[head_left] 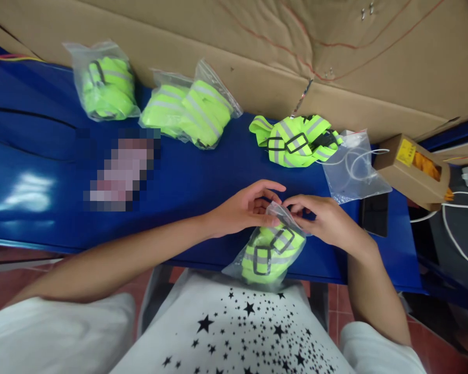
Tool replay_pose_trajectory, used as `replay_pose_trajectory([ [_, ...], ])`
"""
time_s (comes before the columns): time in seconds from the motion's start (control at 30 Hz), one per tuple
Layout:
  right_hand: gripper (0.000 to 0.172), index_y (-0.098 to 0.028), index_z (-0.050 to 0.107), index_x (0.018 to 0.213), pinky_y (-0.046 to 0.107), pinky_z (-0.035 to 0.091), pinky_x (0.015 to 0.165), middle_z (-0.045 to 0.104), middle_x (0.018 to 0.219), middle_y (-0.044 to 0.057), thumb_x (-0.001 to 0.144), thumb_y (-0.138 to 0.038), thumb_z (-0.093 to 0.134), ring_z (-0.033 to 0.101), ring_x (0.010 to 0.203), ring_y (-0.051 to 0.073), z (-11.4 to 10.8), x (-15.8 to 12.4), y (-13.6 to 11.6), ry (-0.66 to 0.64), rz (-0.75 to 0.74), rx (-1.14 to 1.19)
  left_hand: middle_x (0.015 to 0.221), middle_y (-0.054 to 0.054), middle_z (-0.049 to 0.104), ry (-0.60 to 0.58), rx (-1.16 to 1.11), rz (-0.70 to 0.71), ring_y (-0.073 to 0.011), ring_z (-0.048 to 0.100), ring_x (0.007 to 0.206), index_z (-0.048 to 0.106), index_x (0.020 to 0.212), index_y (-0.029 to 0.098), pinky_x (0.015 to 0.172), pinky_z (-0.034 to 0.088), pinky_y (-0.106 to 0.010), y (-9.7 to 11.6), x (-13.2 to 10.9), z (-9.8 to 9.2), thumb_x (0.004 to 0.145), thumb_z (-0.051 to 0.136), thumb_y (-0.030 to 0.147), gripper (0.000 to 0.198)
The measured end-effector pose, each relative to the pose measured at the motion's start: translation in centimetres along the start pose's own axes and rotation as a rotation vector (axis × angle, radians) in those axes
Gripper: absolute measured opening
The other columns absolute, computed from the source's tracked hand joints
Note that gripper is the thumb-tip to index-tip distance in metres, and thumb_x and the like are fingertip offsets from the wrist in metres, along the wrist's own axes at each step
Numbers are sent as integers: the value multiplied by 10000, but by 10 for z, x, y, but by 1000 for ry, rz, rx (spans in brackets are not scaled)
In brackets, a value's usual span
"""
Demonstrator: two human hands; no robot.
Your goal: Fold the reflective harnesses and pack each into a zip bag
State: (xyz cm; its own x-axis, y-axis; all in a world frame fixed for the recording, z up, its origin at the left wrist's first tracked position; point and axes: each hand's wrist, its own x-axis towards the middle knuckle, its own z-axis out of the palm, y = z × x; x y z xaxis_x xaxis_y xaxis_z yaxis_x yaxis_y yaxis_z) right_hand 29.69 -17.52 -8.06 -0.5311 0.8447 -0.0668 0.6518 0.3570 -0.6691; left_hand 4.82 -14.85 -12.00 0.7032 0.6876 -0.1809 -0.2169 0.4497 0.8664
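Note:
Both my hands pinch the top edge of a clear plastic bag (267, 252) that holds a folded neon-yellow reflective strap with black buckles. My left hand (244, 208) grips the bag's mouth from the left, fingers closed on it. From the right, my right hand (325, 221) pinches the same edge. The bag hangs at the near edge of the blue table (203, 182), over my lap.
Two sealed bags with yellow straps (105, 83) (191, 109) lie at the back left. A loose strap bundle (294, 140) and an empty clear bag (353, 169) lie at the back right. A cardboard box (413, 169), a black phone (374, 213) and white cables sit at right. Cardboard sheets stand behind.

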Motion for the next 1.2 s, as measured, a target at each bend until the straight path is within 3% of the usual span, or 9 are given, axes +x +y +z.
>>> replay_pose_trajectory([
  [0.13,169,-244,720,1060,241,507,748,783,970,-4,1056,-327,572,727,824,123,-3,-1,-2,102,-40,-16,1164,-45,691,-13,40,-45,-162,678,1049,640,1287,239,945,530,-333,5,0,-2,742,890,169,603],
  [0.3,202,-196,670,890,189,416,589,670,716,-41,1027,-333,613,573,591,55,1,1,-9,116,30,56,1106,-62,762,-76,163,-123,-165,694,1000,730,1175,168,922,520,-316,7,-1,-2,859,803,257,336],
  [0.4,213,-204,688,945,202,363,547,577,595,-69,1006,-405,658,502,519,49,7,3,-11,116,40,2,1048,-50,779,-113,233,-98,-154,698,949,758,1113,166,898,511,-298,6,-2,-2,889,772,276,251],
  [0.57,274,-203,728,924,215,372,567,678,686,-41,1062,-366,556,543,533,44,14,6,-13,185,31,-16,1033,-46,787,-136,293,-72,-163,702,921,761,1094,172,862,522,-300,3,-2,-3,869,792,312,267],
  [0.77,195,-217,745,926,216,491,701,760,862,-11,1022,-347,634,685,757,98,18,11,-15,233,88,236,1075,-65,794,-162,311,-50,-183,721,944,764,1124,173,858,544,-311,6,-2,-2,902,755,355,287],
  [0.9,287,-235,760,1067,236,535,718,737,858,15,1041,-467,593,687,778,116,10,9,-12,322,182,460,1054,-82,807,-37,290,-9,-200,738,963,795,1071,167,872,558,-314,13,-2,-3,974,670,455,329],
  [1.0,365,-241,743,1169,238,540,707,736,938,30,965,-539,690,686,819,129,4,6,-8,274,225,497,979,-67,813,117,307,72,-187,735,941,820,951,165,883,547,-287,18,0,-9,942,726,447,297],
  [1.1,383,-223,756,1108,228,521,654,740,929,30,890,-537,779,663,762,119,2,6,-3,181,266,489,974,-53,814,286,251,124,-177,728,921,833,934,174,870,545,-270,20,2,-16,892,790,454,286],
  [1.2,340,-206,774,994,217,515,617,728,832,23,913,-535,751,637,692,104,3,7,1,217,293,494,973,-57,814,356,144,119,-186,734,909,828,978,176,836,558,-273,19,5,-18,861,819,485,331],
])
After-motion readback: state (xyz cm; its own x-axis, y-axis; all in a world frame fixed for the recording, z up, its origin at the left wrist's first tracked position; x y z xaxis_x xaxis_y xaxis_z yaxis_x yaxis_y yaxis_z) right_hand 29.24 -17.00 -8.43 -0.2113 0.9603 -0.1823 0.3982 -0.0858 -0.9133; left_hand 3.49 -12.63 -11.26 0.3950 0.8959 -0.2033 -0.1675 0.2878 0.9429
